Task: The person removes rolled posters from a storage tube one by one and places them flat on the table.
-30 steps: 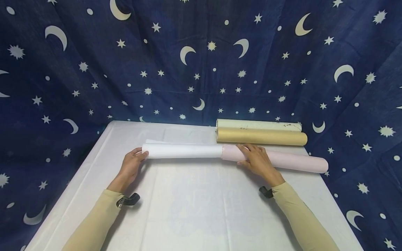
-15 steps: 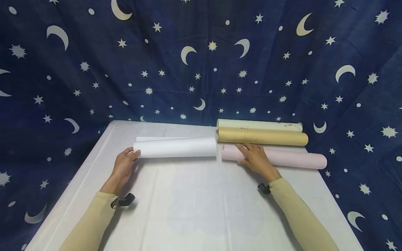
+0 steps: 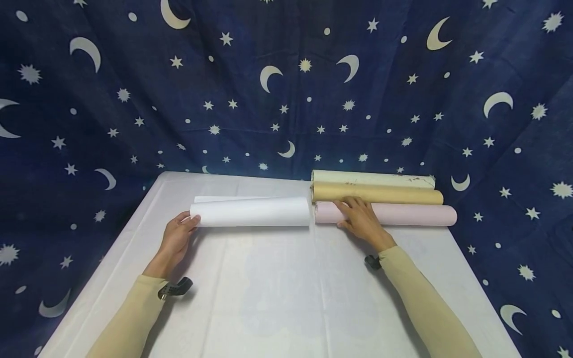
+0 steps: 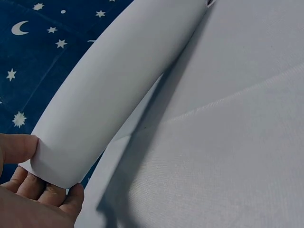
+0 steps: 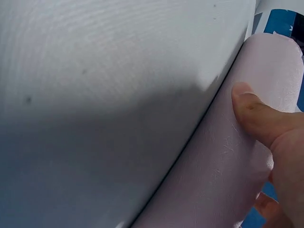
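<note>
A white paper roll [image 3: 252, 212] lies across the left half of the table, a loose edge showing behind it. My left hand [image 3: 175, 237] grips its left end; in the left wrist view the thumb [image 4: 18, 148] presses the outside while the fingers go under the end. To the right, a pink paper roll [image 3: 414, 215] lies just in front of a gold roll. My right hand [image 3: 363, 221] holds the pink roll near its left part, the thumb [image 5: 251, 111] on the near side and the other fingers over the far side.
Behind the pink roll lie the gold roll [image 3: 380, 193] and a cream roll [image 3: 371, 179] with small dark marks. The white-covered table [image 3: 286, 288] extends toward me. A dark blue cloth [image 3: 241, 79] with moons and stars hangs behind and at both sides.
The white roll slid left, away from the pink roll's end, with my left hand. Then my right hand pushed the pink roll back against the gold one, straightening it.
</note>
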The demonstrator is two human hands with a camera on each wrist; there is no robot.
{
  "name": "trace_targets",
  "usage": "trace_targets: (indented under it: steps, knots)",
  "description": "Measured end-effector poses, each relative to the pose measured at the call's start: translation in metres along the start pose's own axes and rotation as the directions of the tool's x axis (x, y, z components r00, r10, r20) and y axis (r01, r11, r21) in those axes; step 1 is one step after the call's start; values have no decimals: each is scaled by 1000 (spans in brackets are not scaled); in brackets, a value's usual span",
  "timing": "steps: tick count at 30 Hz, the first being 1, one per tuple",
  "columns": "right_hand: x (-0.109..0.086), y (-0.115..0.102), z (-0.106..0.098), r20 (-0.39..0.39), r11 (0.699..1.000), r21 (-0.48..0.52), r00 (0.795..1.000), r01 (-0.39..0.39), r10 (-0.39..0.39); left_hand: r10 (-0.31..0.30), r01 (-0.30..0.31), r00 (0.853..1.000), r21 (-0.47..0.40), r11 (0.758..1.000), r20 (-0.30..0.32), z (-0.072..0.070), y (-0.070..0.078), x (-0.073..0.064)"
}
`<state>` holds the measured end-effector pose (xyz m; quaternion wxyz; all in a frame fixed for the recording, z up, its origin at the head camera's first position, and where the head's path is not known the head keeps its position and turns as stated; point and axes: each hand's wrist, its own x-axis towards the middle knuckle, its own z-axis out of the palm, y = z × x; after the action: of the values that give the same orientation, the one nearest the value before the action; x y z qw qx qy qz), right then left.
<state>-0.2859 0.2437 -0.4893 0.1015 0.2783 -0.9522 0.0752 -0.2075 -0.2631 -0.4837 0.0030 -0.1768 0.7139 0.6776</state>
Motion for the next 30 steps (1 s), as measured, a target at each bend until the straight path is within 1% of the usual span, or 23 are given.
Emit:
trace_targets:
  steps: [4, 7, 11, 14, 17, 20, 23, 25, 27, 30]
  knots:
    - [-1, -2, -2, -15, 1000, -1, 1000, -14, 14, 11, -11, 1000, 0, 1000, 8, 1, 0, -3]
    - [-3, -7, -9, -32, 999, 11, 999, -36, 36, 18, -18, 1000, 4, 1000, 19, 2, 2, -5]
    - [-8, -14, -28, -67, 997, 57, 996, -57, 61, 33, -33, 999, 12, 999, 31, 8, 8, -9]
    - [-13, -16, -45, -106, 992, 102, 991, -71, 82, 62, -63, 997, 15, 998, 52, 15, 16, -10]
    - [-19, -17, -61, -156, 984, 163, 983, -70, 96, 98, -99, 991, 12, 995, 86, 23, 24, -11]
    - [-24, -20, -75, -224, 974, 223, 969, -48, 99, 129, -132, 983, 21, 991, 128, 28, 31, -11]
    - [-26, -24, -86, -276, 963, 270, 956, -21, 99, 171, -181, 968, 39, 983, 183, 33, 36, -10]
    - [-26, -28, -91, -271, 952, 305, 958, -11, 98, 210, -218, 952, 14, 976, 223, 38, 39, -8]
    - [-25, -31, -92, -223, 936, 351, 970, -15, 99, 246, -248, 933, -24, 968, 262, 42, 41, -5]
    - [-22, -35, -90, -96, 897, 439, 991, -39, 90, 281, -263, 905, -98, 960, 318, 50, 44, -2]
